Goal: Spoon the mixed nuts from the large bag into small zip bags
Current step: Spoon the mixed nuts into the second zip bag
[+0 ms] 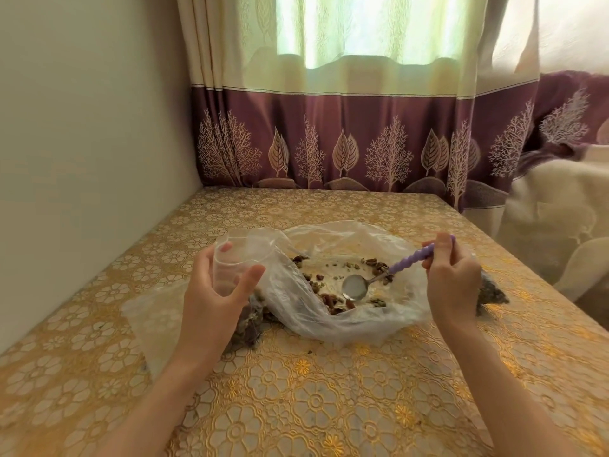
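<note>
Left hand (220, 285): fingers and thumb curved wide around the open mouth of a small clear zip bag (235, 258), thumb on the near side, fingertips showing through the plastic on the far side; mouth held up and open, tilted toward the right, bag hanging down behind the palm with some nuts visible in its bottom. Right hand (453, 278): fingers curled tight on the purple twisted handle of a spoon (375, 277), pinched near the handle's far end. Spoon long axis: running from upper right at the hand down to lower left, metal bowl at the low left end, facing up, no nuts in it, inside the big bag. Big bag (346, 291): clear, crumpled, lying open on the table (296, 390) between the hands, mouth spread wide and facing up. Nuts (333, 300): scattered thinly over the bag's floor, thickest along the left and near edges, a few just beyond the spoon's neck. A dark filled bag (492, 291) lying on the table just right of the right wrist, partly hidden. Patterned curtain (329, 143) behind the far edge of the table.
</note>
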The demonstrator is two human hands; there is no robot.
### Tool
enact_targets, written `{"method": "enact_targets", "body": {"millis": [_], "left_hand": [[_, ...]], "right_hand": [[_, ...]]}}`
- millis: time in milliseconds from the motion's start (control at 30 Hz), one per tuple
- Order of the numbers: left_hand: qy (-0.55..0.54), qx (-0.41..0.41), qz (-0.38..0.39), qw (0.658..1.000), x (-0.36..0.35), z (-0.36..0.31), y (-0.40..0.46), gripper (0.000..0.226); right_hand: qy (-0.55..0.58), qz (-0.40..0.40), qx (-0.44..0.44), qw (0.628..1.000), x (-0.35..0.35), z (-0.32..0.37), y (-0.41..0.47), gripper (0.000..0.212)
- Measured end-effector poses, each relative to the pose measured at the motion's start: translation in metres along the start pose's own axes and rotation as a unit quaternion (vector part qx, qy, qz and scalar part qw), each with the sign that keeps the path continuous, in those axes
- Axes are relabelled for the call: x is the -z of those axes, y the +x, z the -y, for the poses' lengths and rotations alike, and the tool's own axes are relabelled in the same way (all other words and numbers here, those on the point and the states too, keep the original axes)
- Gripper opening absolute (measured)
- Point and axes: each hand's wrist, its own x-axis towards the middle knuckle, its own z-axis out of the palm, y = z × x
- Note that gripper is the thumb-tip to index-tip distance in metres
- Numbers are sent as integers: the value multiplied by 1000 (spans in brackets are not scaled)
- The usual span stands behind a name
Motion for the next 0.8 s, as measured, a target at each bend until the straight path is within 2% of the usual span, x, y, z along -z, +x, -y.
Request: {"method": "enact_targets", "body": {"millis": [167, 300, 500, 800], "left_hand": [[-2, -2, 1, 1000, 0, 1, 0, 58], [-1, -6, 2, 1000, 0, 0, 0, 58], [3, -11, 0, 1000, 0, 0, 0, 57], [-2, -13, -7, 1000, 0, 2, 1, 63]], "right_hand": [[-9, -17, 2, 1000, 3, 1, 0, 39], [5, 10, -27, 1000, 0, -2, -2, 42], [48, 98, -124, 986, -9, -2, -10, 42], [112, 105, -195, 969, -8, 1, -13, 42]]}}
